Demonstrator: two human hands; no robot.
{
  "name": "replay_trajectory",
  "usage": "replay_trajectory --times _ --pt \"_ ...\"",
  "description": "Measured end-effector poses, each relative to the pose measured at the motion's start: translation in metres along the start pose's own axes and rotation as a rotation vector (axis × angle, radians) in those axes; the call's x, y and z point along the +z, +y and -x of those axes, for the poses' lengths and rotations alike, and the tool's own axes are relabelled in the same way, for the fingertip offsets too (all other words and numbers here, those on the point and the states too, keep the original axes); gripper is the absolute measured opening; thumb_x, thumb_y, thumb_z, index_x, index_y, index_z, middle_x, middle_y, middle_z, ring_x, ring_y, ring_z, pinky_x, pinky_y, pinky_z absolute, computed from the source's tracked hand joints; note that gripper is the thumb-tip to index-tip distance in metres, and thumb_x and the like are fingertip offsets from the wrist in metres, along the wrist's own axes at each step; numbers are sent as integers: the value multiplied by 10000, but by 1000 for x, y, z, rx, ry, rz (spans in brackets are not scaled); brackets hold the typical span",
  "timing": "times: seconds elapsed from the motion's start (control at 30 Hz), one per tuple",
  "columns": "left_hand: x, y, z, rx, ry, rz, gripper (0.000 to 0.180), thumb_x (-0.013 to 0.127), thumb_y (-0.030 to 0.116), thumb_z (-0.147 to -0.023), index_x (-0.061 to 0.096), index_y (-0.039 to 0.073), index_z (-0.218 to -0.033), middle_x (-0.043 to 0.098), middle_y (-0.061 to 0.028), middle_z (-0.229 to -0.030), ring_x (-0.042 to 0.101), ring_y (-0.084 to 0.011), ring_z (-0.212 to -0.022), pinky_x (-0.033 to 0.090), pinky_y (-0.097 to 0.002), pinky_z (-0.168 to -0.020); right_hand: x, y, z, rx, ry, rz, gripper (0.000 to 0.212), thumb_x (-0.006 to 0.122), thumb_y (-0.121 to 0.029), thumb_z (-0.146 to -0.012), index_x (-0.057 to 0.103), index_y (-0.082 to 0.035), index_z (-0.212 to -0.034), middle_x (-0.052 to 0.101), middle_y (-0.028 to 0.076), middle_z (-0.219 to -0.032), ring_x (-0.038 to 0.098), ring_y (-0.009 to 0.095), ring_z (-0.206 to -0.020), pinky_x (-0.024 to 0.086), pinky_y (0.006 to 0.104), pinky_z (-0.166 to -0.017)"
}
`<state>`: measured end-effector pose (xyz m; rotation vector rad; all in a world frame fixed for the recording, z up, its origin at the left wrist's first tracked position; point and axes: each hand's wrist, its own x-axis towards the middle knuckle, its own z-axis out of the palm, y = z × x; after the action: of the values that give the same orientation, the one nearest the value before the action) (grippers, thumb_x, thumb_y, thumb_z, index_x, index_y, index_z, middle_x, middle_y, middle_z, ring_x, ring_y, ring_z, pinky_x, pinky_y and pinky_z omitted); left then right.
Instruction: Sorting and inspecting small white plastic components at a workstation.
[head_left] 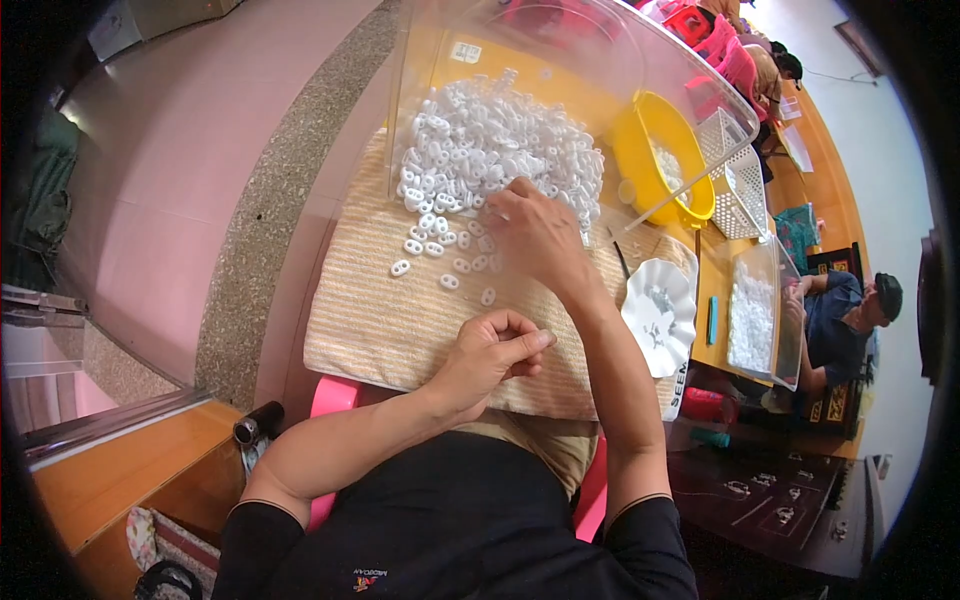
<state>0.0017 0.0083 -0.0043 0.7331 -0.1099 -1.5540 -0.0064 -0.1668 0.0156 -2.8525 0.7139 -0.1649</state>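
Observation:
My left hand is held over the near part of a striped cream towel. Its fingers are curled, with the thumb pressed on the index finger; anything pinched there is too small to make out. My right hand reaches to the front edge of a heap of small white plastic pieces, each oval with two holes. Blur and the hand's own back hide those fingertips. Several loose pieces lie scattered on the towel between the heap and my left hand. A large clear plastic tub lies around the heap.
Right of my right forearm sits a white wavy-rimmed dish with small bits, near a thin dark tool. Beyond are a yellow basin, a white basket and another clear bin. A person sits at the right.

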Motion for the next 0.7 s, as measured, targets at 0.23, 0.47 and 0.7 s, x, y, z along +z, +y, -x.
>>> replay_trajectory --times 0.23,0.47,0.7 --pt "1 1 1 -4 -8 -18 96 686 99 -873 597 68 -893 602 -8 -860 585 -96 -761 527 -243 -701 -7 16 8 5 44 12 186 614 -243 -851 696 -140 -983 631 79 -979 640 308 -856 507 400 -737" --pt "0 1 1 -15 2 -35 100 690 110 -872 593 83 -876 603 4 -852 579 -90 -765 516 -245 -708 -11 28 15 28 38 16 185 608 -218 -849 689 -122 -984 627 92 -964 634 326 -850 503 405 -739" --pt "2 1 1 -27 -4 -30 101 688 108 -873 589 90 -872 605 7 -855 580 -88 -764 513 -240 -711 -14 41 19 13 139 -1 194 574 -68 -837 671 -43 -1003 633 115 -1061 628 345 -903 501 417 -772"
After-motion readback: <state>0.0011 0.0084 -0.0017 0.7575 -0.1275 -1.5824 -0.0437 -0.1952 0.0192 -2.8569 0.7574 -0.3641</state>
